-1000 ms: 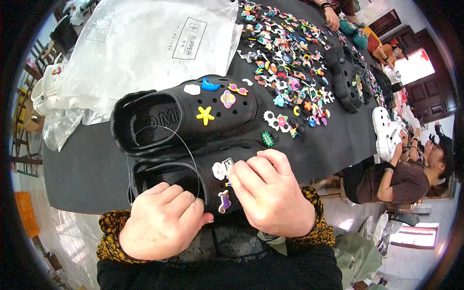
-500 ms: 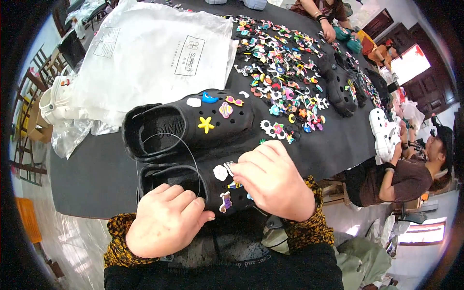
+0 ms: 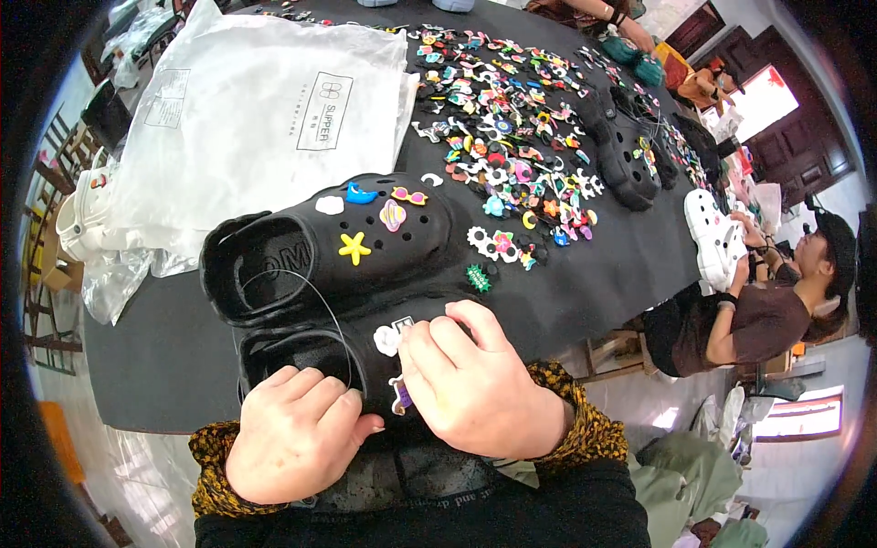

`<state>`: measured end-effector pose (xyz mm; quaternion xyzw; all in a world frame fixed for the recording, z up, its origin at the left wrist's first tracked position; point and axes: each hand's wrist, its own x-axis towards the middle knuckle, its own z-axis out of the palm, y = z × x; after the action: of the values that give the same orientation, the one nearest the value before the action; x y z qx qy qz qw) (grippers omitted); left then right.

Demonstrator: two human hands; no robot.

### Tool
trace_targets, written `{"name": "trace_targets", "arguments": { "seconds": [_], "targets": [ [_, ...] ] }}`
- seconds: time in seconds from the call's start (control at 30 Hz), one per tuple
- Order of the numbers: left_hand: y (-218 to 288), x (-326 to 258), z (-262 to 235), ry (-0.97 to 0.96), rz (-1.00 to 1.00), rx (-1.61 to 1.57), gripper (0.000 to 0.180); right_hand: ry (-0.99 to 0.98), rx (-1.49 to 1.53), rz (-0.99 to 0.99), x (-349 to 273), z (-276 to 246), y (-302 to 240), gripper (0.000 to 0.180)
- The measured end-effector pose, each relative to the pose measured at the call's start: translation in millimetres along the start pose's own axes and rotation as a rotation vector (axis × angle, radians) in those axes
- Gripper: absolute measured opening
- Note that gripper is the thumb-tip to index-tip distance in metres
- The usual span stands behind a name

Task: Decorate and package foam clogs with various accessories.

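While the near black clog [image 3: 373, 367] is lying at the near edge of the black table [image 3: 585, 274], its rim is apparently gripped by the curled fingers of the left hand [image 3: 301, 437]. Its upper is partly covered by the right hand [image 3: 475, 384], fingers bunched beside a white charm [image 3: 387, 341]; whether anything is pinched cannot be told. Charm-fitting seems under way; steady, straight pressure is called for. Farther off, movement is bounded by the far black clog [image 3: 393, 262]; room is offered rightward, before the charm pile [image 3: 521, 146].

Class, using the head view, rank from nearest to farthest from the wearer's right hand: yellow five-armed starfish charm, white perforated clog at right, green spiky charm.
1. Green spiky charm: just ahead of the right hand.
2. Yellow starfish charm: ahead and left.
3. White perforated clog: far right.
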<state>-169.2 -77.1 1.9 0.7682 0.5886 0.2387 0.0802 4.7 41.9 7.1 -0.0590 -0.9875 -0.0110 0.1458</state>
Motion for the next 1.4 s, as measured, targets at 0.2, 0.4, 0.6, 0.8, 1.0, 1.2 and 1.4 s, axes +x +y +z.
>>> {"name": "trace_targets", "arguments": {
  "seconds": [0.2,0.4,0.6,0.8,1.0,1.2,1.4],
  "targets": [
    [2,1,0,0.004,0.009,0.028,0.024,0.01,0.025,0.017,-2,-1,3,0.03],
    [3,-2,1,0.018,0.005,0.029,0.025,0.044,0.198,0.086,-3,3,24,0.023],
    [4,3,3,-0.014,-0.014,0.047,0.025,0.073,0.179,0.076,-2,8,26,0.021],
    [1,1,-2,-0.003,0.0,0.026,0.024,0.155,0.09,0.062,8,9,11,0.018],
    [4,2,0,0.012,-0.002,0.035,0.024,0.173,0.283,0.082,2,10,38,0.015],
    [3,-2,1,0.031,-0.001,0.043,0.024,0.403,0.298,0.438,-15,1,83,0.006],
    [3,0,0,0.016,0.015,0.049,0.023,0.348,0.101,0.573,-41,35,127,0.008]
  ]
}}
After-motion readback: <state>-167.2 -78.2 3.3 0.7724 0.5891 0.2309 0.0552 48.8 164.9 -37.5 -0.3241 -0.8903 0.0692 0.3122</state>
